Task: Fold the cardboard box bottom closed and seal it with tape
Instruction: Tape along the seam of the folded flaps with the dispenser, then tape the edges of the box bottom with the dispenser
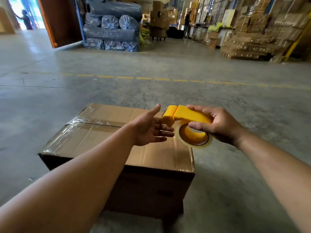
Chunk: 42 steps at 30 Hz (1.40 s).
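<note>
The right hand [217, 125] grips a yellow tape dispenser [186, 118] at centre right of the frame, thumb on top of the handle and fingers curled under it beside the clear tape roll [193, 137]. The left hand [148, 128] is spread, palm up, holding nothing; its fingertips reach toward the dispenser's cutter end, seemingly to catch the loose tape end, though the film itself is too clear to make out there.

Both hands hover over the far right corner of the cardboard box [117, 148], which sits on the concrete floor [151, 91] in the lower centre. Its flaps are already folded flat, and glossy tape runs along the centre seam and wraps the left edge; another shiny strip crosses the right edge below the roll. By that, folding looks done and sealing mostly done, with perhaps a last strip or a cut left.

Nothing lies on the box top or close around it. A dashed yellow floor line [151, 79] crosses behind. Wrapped dark bales [111, 31] stand at upper centre, stacked cartons [259, 39] at upper right, and an open doorway [25, 12] with a figure at upper left, all well apart.
</note>
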{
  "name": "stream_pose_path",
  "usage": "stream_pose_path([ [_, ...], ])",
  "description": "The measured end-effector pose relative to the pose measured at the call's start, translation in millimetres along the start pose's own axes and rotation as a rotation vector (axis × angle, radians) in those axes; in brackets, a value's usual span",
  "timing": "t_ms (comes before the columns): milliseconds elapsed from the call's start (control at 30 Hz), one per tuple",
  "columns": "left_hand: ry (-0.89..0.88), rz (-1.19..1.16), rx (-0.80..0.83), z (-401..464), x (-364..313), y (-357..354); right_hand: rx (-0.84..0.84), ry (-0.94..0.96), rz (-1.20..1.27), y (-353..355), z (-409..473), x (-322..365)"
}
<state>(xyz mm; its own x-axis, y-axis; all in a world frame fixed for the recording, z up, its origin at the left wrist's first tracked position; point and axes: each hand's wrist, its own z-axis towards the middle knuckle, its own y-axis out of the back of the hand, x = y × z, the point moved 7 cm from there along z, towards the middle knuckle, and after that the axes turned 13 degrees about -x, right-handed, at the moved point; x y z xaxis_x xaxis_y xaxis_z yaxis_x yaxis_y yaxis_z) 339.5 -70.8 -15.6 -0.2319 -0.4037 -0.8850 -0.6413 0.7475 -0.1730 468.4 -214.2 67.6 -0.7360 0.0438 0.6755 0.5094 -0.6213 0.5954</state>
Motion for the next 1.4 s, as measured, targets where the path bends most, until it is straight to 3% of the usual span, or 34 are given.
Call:
stream_pose_path([
  [433,0.011,-0.249,0.055,-9,15,49,0.052,0.012,0.024,-51,5,29],
  [800,-0.018,-0.089,-0.092,1,8,81,0.065,-0.007,-0.026,-67,3,36],
  [967,-0.169,0.224,-0.172,23,-24,86,-0.026,-0.068,-0.047,-73,9,28],
  [1267,-0.129,0.568,-0.004,98,-76,34,-0.4,-0.274,-0.167,-57,3,-1],
  [1400,-0.112,0.701,0.084,131,-93,9,-0.472,-0.334,-0.273,-59,3,4],
])
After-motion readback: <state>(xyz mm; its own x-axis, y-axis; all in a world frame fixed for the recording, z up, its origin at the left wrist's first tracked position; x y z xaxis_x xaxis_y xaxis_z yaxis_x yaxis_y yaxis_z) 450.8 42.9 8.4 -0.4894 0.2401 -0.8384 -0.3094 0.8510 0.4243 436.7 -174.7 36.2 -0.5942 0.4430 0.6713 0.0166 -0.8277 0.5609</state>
